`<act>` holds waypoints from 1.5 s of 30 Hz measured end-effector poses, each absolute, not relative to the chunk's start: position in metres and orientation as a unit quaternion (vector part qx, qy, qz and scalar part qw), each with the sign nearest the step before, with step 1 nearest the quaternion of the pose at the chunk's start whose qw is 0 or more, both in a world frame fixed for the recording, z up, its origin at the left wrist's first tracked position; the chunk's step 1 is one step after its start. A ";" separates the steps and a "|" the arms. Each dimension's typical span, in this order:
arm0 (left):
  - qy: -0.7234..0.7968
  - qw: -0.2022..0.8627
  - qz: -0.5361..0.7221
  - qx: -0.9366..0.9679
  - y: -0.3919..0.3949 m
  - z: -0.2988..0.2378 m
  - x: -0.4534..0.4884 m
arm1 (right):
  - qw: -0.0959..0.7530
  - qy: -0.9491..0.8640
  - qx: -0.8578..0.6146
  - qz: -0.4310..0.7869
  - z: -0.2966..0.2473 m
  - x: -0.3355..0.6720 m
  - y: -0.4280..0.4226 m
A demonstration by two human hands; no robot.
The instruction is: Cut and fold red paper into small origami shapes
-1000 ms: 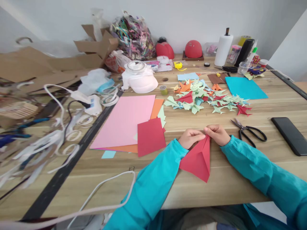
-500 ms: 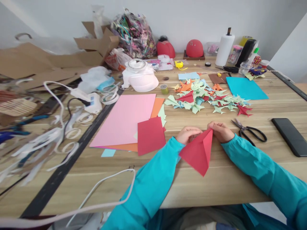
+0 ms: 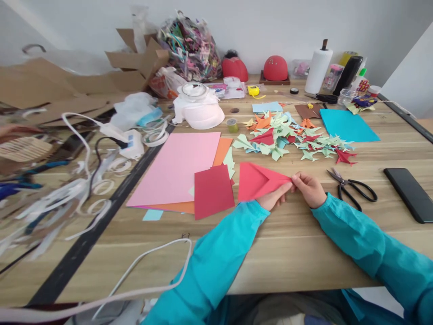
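Observation:
Between my hands is a partly folded sheet of red paper (image 3: 253, 183), its narrow tip to the right and its wide end to the left. My left hand (image 3: 275, 196) grips it from below near the tip, fingers partly hidden. The thumb and fingers of my right hand (image 3: 309, 187) pinch the pointed end. Left of them, a flat red sheet (image 3: 214, 194) lies over a large pink sheet (image 3: 182, 162). Beyond my hands spreads a heap of folded paper shapes (image 3: 280, 131), mostly pale green, some orange and red.
Scissors with black handles (image 3: 355, 185) lie right of my right hand, and a black phone (image 3: 411, 194) farther right. A turquoise sheet (image 3: 348, 125) is at the back right. Cables and white strips (image 3: 98, 194) clutter the left. A white cable (image 3: 149, 257) loops near my left sleeve.
The folded red paper has turned: its point was up and its wide end hung toward me, and now the point faces right. My left hand has shifted slightly right and nearer me.

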State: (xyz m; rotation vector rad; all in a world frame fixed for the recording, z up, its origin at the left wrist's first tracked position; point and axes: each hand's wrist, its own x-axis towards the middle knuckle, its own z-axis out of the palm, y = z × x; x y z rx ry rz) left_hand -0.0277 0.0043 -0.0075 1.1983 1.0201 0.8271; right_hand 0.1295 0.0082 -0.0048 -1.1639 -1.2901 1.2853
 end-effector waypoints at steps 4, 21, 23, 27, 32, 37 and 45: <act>0.442 0.634 0.455 0.442 0.011 -0.012 -0.026 | 0.425 -0.576 -0.459 0.526 0.002 0.126 0.002; 0.415 0.659 0.486 0.396 0.007 -0.004 -0.021 | 0.338 -0.588 -0.423 0.601 0.006 0.129 0.000; 0.418 0.667 0.499 0.363 0.008 -0.001 -0.021 | 0.332 -0.598 -0.421 0.596 0.006 0.130 0.000; 0.415 0.678 0.529 0.296 0.011 0.004 -0.024 | 0.327 -0.626 -0.412 0.577 0.005 0.131 0.000; 0.412 0.677 0.525 0.310 0.012 0.004 -0.023 | 0.355 -0.615 -0.420 0.565 0.005 0.130 -0.002; 0.409 0.673 0.512 0.343 0.010 -0.001 -0.021 | 0.357 -0.607 -0.417 0.574 0.000 0.127 0.000; 0.414 0.667 0.497 0.369 0.013 -0.006 -0.023 | 0.356 -0.613 -0.402 0.579 0.002 0.129 -0.001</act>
